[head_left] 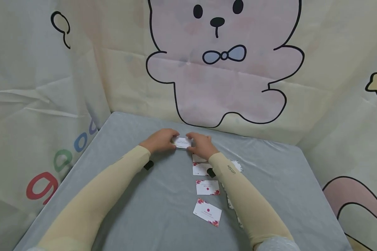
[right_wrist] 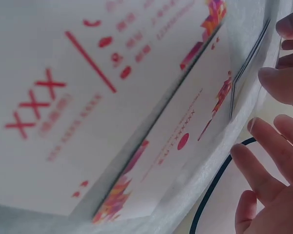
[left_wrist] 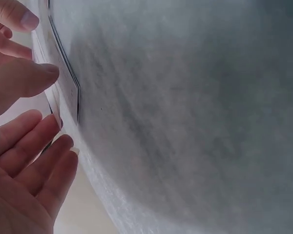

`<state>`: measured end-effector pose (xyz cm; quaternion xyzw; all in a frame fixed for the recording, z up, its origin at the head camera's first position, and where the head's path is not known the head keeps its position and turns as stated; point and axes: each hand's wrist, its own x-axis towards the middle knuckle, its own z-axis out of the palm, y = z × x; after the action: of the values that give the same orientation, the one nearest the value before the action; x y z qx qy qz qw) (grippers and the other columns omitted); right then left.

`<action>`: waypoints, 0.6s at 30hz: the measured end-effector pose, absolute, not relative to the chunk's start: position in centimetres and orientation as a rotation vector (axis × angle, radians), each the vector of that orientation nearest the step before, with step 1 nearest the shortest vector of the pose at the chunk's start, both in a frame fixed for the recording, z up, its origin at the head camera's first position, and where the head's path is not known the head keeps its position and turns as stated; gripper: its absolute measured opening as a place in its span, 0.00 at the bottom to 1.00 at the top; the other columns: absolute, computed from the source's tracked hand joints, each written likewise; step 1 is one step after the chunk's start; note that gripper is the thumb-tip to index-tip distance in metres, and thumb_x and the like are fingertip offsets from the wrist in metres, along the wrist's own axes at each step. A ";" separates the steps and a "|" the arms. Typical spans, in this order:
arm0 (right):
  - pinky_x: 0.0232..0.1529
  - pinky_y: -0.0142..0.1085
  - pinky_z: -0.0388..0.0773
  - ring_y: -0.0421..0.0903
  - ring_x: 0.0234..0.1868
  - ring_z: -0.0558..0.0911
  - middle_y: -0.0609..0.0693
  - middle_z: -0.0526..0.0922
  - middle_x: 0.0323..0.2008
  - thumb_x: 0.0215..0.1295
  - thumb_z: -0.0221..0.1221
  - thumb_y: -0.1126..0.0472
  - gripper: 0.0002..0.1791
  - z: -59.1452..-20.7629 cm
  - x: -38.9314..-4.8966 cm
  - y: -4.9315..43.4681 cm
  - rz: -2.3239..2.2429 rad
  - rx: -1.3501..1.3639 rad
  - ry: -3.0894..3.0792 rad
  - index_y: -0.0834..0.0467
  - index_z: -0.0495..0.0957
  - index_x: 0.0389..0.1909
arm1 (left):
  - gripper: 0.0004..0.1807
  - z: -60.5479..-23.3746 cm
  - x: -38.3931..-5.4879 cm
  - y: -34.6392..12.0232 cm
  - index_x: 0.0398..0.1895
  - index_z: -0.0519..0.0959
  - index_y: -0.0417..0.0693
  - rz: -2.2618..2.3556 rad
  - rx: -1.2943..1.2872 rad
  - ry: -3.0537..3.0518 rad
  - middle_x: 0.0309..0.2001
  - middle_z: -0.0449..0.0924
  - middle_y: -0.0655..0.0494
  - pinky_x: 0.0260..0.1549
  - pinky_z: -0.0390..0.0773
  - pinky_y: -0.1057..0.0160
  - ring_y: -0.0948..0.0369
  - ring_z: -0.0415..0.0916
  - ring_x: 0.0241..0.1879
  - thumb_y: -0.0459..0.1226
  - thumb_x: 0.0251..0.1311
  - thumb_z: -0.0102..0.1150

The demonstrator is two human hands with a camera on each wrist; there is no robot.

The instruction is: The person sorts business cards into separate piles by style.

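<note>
A small stack of white cards [head_left: 182, 142] lies flat near the table's far edge, between my two hands. At its left end is my left hand [head_left: 161, 140], thumb and fingertips right by the edges. My right hand [head_left: 202, 145] stands at the right end; in the right wrist view its fingers are spread, with a gap between thumb and stack [right_wrist: 240, 73]. The left wrist view shows the left fingers [left_wrist: 36, 146] loosely extended, with the thumb overlapping the stack. Just below the right hand, white cards with red floral corners, such as this card [head_left: 202, 169], lie partly covered.
Nearer the body lie a straight floral card [head_left: 207, 187] and a tilted floral card [head_left: 208, 212]. More cards [head_left: 237, 165] show partly behind the right sleeve. A grey cloth covers the table [head_left: 157, 216]. A curtain with a printed bear [head_left: 220, 83] hangs behind it.
</note>
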<state>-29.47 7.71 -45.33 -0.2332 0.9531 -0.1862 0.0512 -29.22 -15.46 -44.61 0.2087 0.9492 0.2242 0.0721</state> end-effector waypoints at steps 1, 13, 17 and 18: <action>0.67 0.56 0.64 0.52 0.70 0.81 0.51 0.82 0.71 0.72 0.71 0.53 0.33 -45.4 -29.6 7.7 -0.570 -0.702 2.892 0.51 0.75 0.75 | 0.31 -44.6 -29.4 -15.4 0.72 0.78 0.42 0.676 0.621 2.846 0.69 0.82 0.46 0.70 0.77 0.49 0.51 0.79 0.67 0.38 0.66 0.71; 0.68 0.56 0.61 0.51 0.74 0.79 0.49 0.82 0.71 0.72 0.71 0.51 0.33 -46.2 -30.3 7.6 -0.562 -0.662 2.861 0.50 0.75 0.75 | 0.32 -45.2 -30.0 -15.5 0.73 0.77 0.42 0.659 0.617 2.824 0.70 0.81 0.46 0.71 0.77 0.49 0.51 0.78 0.69 0.38 0.67 0.69; 0.68 0.56 0.60 0.51 0.74 0.78 0.49 0.82 0.71 0.72 0.71 0.52 0.33 -46.2 -30.3 7.4 -0.550 -0.658 2.852 0.50 0.76 0.75 | 0.32 -45.5 -30.2 -15.5 0.74 0.77 0.42 0.646 0.613 2.812 0.70 0.81 0.46 0.71 0.76 0.49 0.51 0.78 0.69 0.38 0.67 0.69; 0.68 0.56 0.60 0.51 0.74 0.78 0.49 0.82 0.71 0.72 0.71 0.52 0.32 -46.2 -30.2 7.4 -0.546 -0.659 2.850 0.50 0.76 0.75 | 0.32 -45.6 -30.2 -15.4 0.74 0.77 0.42 0.642 0.615 2.810 0.70 0.81 0.46 0.72 0.76 0.49 0.51 0.78 0.69 0.38 0.67 0.69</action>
<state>-30.23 7.44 -46.21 -0.2205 0.9545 -0.1827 0.0828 -30.24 -15.45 -45.60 0.2077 0.9489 0.2167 0.0973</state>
